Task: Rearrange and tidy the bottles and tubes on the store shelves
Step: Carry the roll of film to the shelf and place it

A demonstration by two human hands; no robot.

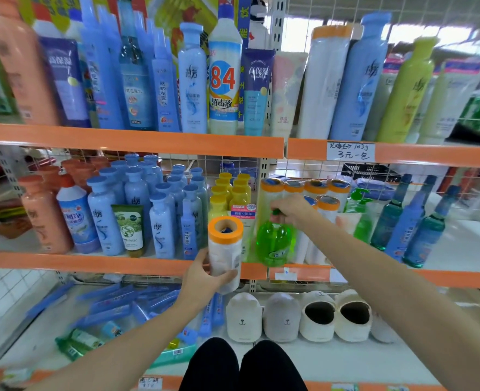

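Left edge: the peach bottle (pixel 21 71) on the top shelf is smeared by blur and cut off, label unreadable.
Pump top: my right hand (pixel 291 208) covers most of the green bottle (pixel 274 241)'s pump.
Roll base: my left hand (pixel 205 277) hides the lower part of the orange-capped roll (pixel 225 249).
Bottom shelf: the blue tubes (pixel 120 303) blur into streaks, print too soft to read.
Right side: the pale bottles (pixel 453 103) past the lime bottle (pixel 405 91) are blurred.

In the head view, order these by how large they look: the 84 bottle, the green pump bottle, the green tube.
1. 84 bottle
2. green pump bottle, though it is nearer the camera, so unsure
3. green tube
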